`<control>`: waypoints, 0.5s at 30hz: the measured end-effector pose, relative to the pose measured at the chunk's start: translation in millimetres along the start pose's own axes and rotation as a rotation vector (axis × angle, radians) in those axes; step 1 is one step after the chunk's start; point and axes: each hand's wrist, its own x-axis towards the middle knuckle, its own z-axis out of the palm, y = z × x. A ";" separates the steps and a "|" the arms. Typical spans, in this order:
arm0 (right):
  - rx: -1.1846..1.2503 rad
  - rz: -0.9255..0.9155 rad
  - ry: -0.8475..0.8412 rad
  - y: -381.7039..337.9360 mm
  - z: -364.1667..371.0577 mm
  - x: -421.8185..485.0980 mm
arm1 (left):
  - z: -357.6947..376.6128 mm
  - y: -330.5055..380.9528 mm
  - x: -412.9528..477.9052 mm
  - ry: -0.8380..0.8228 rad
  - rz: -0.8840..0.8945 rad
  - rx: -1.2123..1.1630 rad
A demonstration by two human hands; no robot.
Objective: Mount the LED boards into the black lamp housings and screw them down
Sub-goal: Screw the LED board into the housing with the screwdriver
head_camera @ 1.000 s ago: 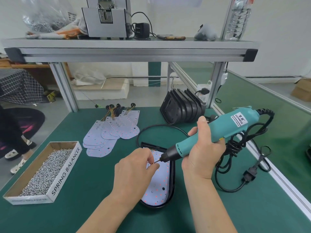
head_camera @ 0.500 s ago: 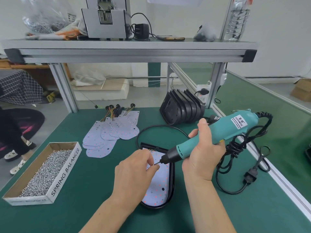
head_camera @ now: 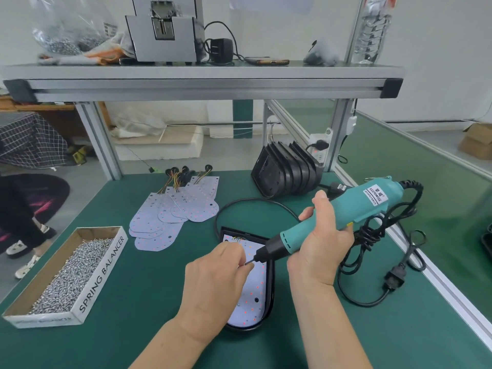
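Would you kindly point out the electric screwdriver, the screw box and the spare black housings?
electric screwdriver [head_camera: 355,205]: head view, teal body.
screw box [head_camera: 102,274]: head view, lettered wall.
spare black housings [head_camera: 269,174]: head view, front face.

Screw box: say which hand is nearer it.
Left. The left hand, pinching a screw over the housing, is right of the box; the right hand, gripping the screwdriver, is farther right.

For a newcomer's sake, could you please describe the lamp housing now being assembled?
On the green workbench, look front and centre. The black lamp housing there lies flat, holding a white LED board; the other housings stand stacked on edge behind.
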 end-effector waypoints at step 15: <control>-0.098 -0.131 0.065 4.3 0.2 -4.7 | 13.3 4.0 1.2 0.062 0.114 0.285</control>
